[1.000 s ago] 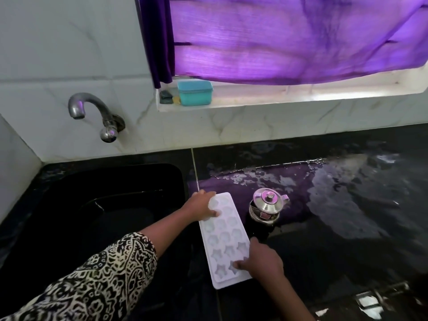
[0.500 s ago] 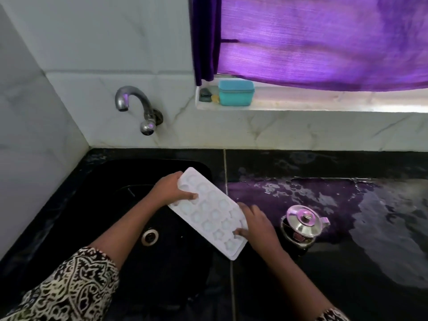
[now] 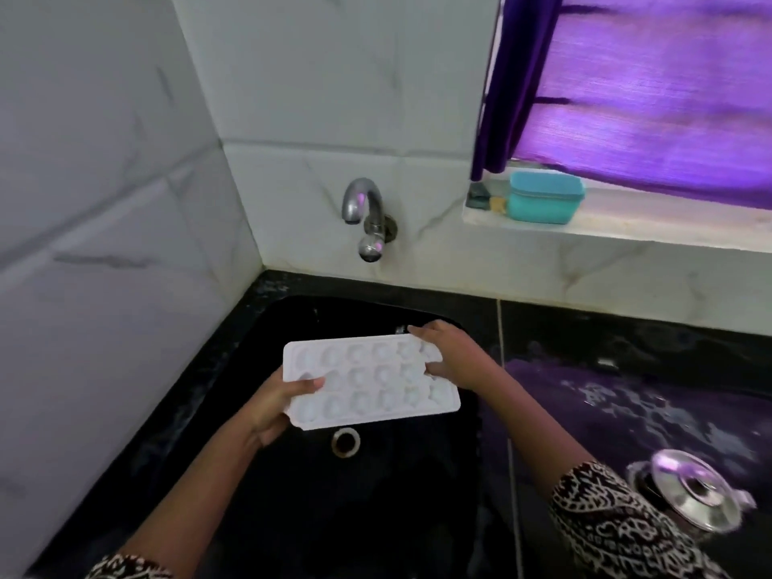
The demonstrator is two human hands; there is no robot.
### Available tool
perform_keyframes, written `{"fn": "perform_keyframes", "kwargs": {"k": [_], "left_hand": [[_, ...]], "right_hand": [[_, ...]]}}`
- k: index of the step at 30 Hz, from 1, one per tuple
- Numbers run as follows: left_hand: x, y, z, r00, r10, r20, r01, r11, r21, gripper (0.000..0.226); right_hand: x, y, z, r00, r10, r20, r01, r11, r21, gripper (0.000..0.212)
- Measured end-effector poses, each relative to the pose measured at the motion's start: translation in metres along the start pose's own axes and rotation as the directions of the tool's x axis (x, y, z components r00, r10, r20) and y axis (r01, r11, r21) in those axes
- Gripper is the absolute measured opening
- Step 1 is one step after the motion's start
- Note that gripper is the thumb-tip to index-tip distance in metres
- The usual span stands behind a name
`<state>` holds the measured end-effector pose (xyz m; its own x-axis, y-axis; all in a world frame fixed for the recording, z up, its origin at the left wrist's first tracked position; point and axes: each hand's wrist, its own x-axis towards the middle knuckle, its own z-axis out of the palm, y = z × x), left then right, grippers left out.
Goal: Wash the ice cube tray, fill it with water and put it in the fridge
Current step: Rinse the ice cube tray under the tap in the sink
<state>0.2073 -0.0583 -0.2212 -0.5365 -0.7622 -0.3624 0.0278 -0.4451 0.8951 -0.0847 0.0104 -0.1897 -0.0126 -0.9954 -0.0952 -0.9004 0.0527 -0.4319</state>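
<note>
Ice cube tray (image 3: pixel 367 380), white, is held over the black sink (image 3: pixel 376 516), in front of the tap (image 3: pixel 367 215); left hand (image 3: pixel 273 405) grips its near-left corner, right hand (image 3: pixel 449 355) grips its right end.

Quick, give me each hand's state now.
Left hand: grips the ice cube tray at its left end.
Right hand: grips its right end.

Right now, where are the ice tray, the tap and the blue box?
ice tray (image 3: pixel 367 381): head view, middle cups.
tap (image 3: pixel 361 187): head view, top of spout.
blue box (image 3: pixel 543 208): head view, front wall.
</note>
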Motion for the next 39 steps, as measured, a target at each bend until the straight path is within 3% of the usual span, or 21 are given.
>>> {"fn": "perform_keyframes", "kwargs": {"k": [5, 8, 11, 13, 16, 24, 39], "left_hand": [[0.001, 0.006, -0.044, 0.999, 0.011, -0.041, -0.017, 0.989, -0.144, 0.055], [0.003, 0.009, -0.059, 0.999, 0.030, -0.043, -0.038, 0.976, -0.216, 0.048], [0.003, 0.011, -0.066, 0.999, 0.034, -0.019, -0.038, 0.962, -0.269, 0.040], [0.004, 0.015, -0.070, 0.999, 0.038, -0.013, -0.041, 0.959, -0.280, 0.039], [0.005, 0.020, -0.074, 0.999, 0.017, -0.029, -0.024, 0.961, -0.276, 0.042], [0.008, 0.022, -0.087, 0.998, -0.047, -0.032, 0.035, 0.950, -0.311, 0.054], [-0.004, 0.005, -0.087, 0.993, -0.096, -0.069, 0.072, 0.955, -0.288, 0.057]], "right_hand": [[0.050, -0.034, -0.012, 0.998, -0.019, 0.061, -0.001, 0.951, 0.308, 0.056], [0.079, -0.052, -0.016, 0.992, 0.128, -0.008, -0.092, 0.749, 0.656, 0.044], [0.118, -0.065, -0.022, 0.910, 0.409, -0.066, -0.181, 0.536, 0.825, 0.041], [0.143, -0.071, -0.029, 0.869, 0.495, -0.027, -0.231, 0.453, 0.861, 0.038], [0.170, -0.077, -0.037, 0.861, 0.505, 0.066, -0.275, 0.352, 0.895, 0.051], [0.189, -0.071, -0.036, 0.872, 0.463, 0.160, -0.188, 0.014, 0.982, 0.049], [0.201, -0.066, -0.039, 0.847, 0.504, 0.169, -0.244, 0.087, 0.966, 0.052]]}}
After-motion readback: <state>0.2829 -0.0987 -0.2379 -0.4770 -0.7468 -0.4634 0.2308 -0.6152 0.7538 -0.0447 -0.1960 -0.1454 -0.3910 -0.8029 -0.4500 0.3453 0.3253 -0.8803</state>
